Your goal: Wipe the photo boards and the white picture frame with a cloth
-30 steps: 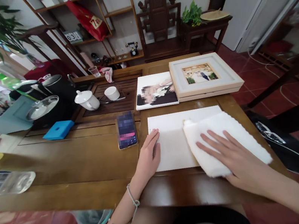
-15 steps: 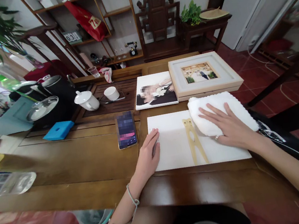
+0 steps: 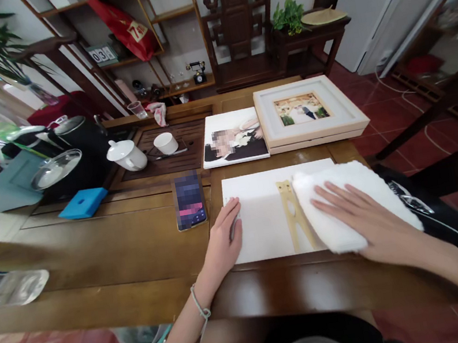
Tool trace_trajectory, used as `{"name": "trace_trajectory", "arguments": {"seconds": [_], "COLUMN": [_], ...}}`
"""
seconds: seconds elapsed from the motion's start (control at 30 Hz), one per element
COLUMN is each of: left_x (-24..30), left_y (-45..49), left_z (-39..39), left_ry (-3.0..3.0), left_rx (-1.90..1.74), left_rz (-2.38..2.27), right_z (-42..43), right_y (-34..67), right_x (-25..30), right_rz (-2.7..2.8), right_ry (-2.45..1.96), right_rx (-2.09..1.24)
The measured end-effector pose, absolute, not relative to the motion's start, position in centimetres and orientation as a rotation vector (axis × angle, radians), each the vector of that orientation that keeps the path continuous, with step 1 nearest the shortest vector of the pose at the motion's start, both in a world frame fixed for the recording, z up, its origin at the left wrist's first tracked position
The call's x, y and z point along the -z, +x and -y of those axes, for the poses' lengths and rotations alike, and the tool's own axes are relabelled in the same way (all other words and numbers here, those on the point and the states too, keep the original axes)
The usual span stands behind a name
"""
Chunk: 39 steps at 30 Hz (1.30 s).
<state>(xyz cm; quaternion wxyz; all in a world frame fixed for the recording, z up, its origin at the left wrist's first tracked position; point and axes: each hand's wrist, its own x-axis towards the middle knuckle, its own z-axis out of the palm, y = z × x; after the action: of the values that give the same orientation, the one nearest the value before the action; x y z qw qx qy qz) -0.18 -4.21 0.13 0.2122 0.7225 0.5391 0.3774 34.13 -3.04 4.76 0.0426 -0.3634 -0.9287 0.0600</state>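
Pulled lower at right of frame than half a second ago, the cloth [image 3: 374,185] is pressed onto the board [image 3: 258,213] by the right hand [image 3: 372,223], fingers spread flat, nothing clenched. At lower center, the board's left edge is steadied by the left hand [image 3: 224,238], loosely unclenched. Pressure is best kept even, the beige stand [image 3: 292,226] unsnagged.

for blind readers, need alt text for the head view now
Right hand spread on a white cloth over the right of a white board, left hand on its left edge. A phone, photo panel and picture frame lie nearby on the wooden table.
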Motion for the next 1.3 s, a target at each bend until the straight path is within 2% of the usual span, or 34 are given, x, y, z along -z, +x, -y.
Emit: {"name": "trace_trajectory", "arguments": {"seconds": [0.13, 0.23, 0.6, 0.77, 1.0, 1.1, 1.3], "left_x": [-0.2, -0.2, -0.2, -0.1, -0.3, -0.3, -0.1], "left_y": [-0.2, -0.3, -0.3, -0.3, -0.3, -0.2, -0.2], "left_z": [4.2, 4.2, 4.2, 4.2, 4.1, 4.2, 4.2], "left_ry": [2.011, 2.021, 2.022, 2.020, 2.030, 2.030, 2.011], "left_rx": [-1.042, -1.039, -1.043, -1.028, -1.026, -1.045, -1.055], "left_rz": [-1.499, -1.494, -1.495, -1.491, -1.478, -1.469, -1.472], "right_z": [-2.4, -3.1, 9.3, 4.1, -4.5, -2.8, 6.6], "right_y": [32.8, 31.9, 32.3, 32.7, 30.4, 29.8, 30.5], "right_x": [-3.7, -3.7, -5.5, -5.5, -4.4, -4.4, -6.3], "right_rz": [2.765, 2.738, 2.849, 2.846, 2.742, 2.730, 2.755], "right_ry": [-1.184, -1.225, -1.192, -1.128, -1.240, -1.260, -1.237], "right_rx": [-0.065, -0.021, -0.166, -0.271, -0.154, -0.142, -0.269]}}
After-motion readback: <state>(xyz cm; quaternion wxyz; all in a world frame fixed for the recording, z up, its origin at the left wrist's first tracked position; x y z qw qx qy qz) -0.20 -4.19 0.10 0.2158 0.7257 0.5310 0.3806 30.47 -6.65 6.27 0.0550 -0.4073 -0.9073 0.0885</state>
